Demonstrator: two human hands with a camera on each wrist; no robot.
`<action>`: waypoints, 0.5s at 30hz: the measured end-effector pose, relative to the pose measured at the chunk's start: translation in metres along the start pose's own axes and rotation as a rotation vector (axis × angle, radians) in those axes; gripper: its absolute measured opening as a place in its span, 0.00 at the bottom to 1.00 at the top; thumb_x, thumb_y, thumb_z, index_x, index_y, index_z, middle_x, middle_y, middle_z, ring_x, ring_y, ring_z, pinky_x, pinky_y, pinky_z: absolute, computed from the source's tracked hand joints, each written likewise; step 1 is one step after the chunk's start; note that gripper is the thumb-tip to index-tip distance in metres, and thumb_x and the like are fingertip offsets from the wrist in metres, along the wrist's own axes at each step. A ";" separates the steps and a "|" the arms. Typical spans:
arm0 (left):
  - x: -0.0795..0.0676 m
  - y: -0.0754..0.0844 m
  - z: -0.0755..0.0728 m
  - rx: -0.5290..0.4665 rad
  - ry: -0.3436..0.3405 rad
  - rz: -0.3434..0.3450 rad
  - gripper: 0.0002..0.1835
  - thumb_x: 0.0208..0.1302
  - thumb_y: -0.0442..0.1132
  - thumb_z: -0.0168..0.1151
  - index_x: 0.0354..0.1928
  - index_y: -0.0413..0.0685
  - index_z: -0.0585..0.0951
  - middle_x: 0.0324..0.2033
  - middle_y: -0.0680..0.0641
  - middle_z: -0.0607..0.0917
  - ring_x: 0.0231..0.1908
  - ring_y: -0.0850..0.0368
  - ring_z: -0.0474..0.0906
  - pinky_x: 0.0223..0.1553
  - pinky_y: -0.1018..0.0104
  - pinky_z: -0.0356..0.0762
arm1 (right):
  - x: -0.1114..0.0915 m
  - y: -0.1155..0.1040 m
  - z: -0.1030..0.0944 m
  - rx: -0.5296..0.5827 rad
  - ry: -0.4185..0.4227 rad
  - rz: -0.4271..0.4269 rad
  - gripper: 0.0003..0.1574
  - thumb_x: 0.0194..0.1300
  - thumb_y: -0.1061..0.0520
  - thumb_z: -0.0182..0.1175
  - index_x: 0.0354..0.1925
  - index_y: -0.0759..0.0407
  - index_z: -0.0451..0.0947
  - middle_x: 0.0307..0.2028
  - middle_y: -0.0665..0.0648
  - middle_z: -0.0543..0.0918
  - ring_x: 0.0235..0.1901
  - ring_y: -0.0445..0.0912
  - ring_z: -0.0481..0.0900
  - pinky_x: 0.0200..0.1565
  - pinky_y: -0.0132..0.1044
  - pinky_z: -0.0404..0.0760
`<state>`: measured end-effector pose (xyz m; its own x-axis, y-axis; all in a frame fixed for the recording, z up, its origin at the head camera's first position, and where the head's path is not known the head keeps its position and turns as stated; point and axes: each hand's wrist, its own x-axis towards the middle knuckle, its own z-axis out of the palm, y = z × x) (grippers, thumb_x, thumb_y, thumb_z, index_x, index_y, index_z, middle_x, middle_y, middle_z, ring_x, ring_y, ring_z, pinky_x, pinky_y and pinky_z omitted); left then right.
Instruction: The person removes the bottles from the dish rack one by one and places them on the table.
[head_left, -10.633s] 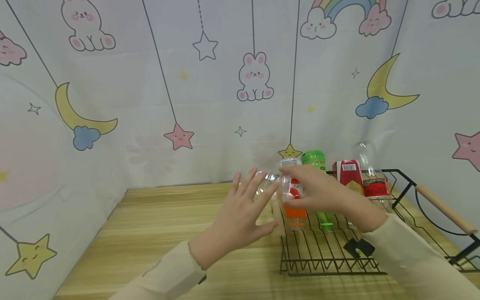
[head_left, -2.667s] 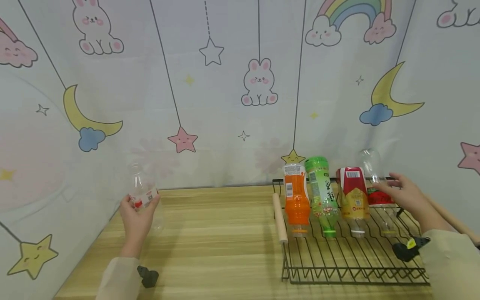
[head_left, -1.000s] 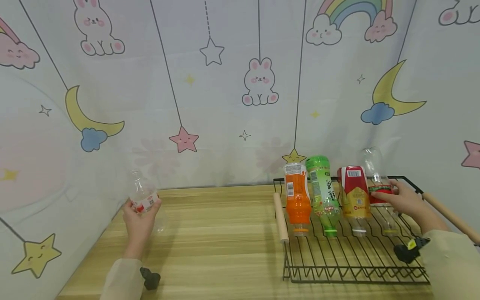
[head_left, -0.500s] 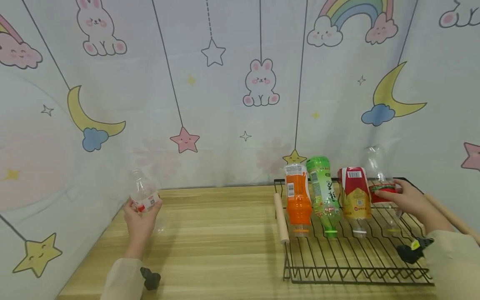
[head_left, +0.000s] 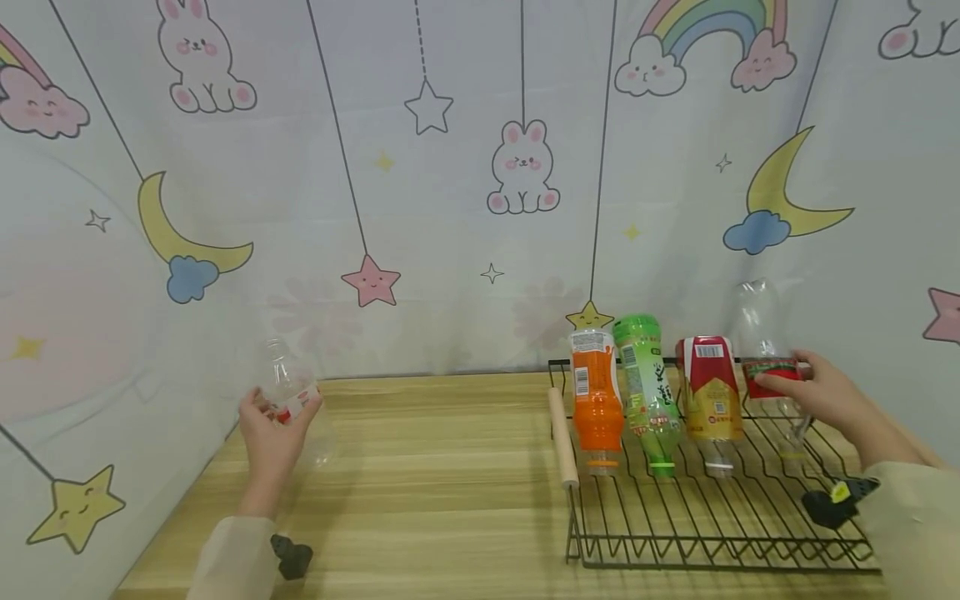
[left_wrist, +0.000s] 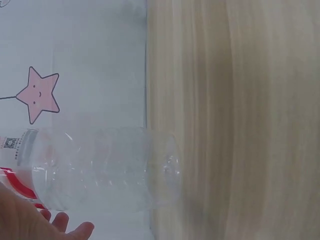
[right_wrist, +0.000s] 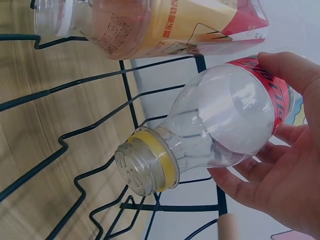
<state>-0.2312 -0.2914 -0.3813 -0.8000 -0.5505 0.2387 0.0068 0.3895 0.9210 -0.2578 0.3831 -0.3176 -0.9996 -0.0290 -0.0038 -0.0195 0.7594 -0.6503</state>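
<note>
At the left, my left hand (head_left: 273, 442) grips a clear plastic bottle (head_left: 281, 371) with a white and red label, neck up. Its bare lower part (left_wrist: 105, 167) fills the middle of the left wrist view; I cannot tell whether its base touches the table. My right hand (head_left: 840, 404) holds another clear bottle (head_left: 761, 321) with a red label by its label band, thumb in front and fingers behind. This one is upside down and tilted over the wire rack, its uncapped neck with a yellow ring (right_wrist: 162, 160) pointing down.
In the black wire rack (head_left: 675, 542) an orange bottle (head_left: 596, 392), a green bottle (head_left: 647, 392) and a red and gold bottle (head_left: 711, 387) lean upside down in a row. A wooden handle (head_left: 562, 437) edges the rack's left side. Behind the wooden table (head_left: 435, 483) hangs a printed cloth (head_left: 420, 208).
My right hand has closed round the red-labelled bottle and shifted it slightly up and right. Much earlier both hands were near the rack; my left hand is now at the left with its bottle.
</note>
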 end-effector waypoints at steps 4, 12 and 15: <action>-0.002 0.012 -0.002 0.002 0.023 0.008 0.51 0.59 0.51 0.67 0.73 0.44 0.44 0.62 0.36 0.58 0.55 0.46 0.63 0.54 0.59 0.67 | -0.001 -0.008 -0.003 -0.044 0.014 0.003 0.59 0.71 0.39 0.49 0.68 0.83 0.32 0.58 0.87 0.55 0.49 0.73 0.68 0.39 0.51 0.80; -0.007 0.033 -0.006 0.011 0.014 0.043 0.53 0.59 0.55 0.66 0.73 0.47 0.42 0.61 0.37 0.55 0.60 0.42 0.58 0.55 0.51 0.65 | -0.003 -0.025 -0.008 -0.096 0.031 0.016 0.61 0.69 0.36 0.49 0.69 0.79 0.30 0.59 0.89 0.53 0.49 0.75 0.68 0.45 0.64 0.76; -0.008 0.040 -0.009 0.016 0.027 0.057 0.53 0.58 0.54 0.67 0.73 0.45 0.43 0.61 0.35 0.55 0.62 0.39 0.54 0.58 0.44 0.61 | -0.005 -0.029 -0.011 -0.103 0.030 0.014 0.61 0.69 0.35 0.49 0.70 0.79 0.29 0.59 0.89 0.53 0.50 0.76 0.67 0.47 0.66 0.74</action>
<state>-0.2197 -0.2779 -0.3433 -0.7819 -0.5471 0.2989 0.0422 0.4319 0.9009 -0.2529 0.3684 -0.2910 -0.9999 0.0001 0.0113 -0.0064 0.8226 -0.5685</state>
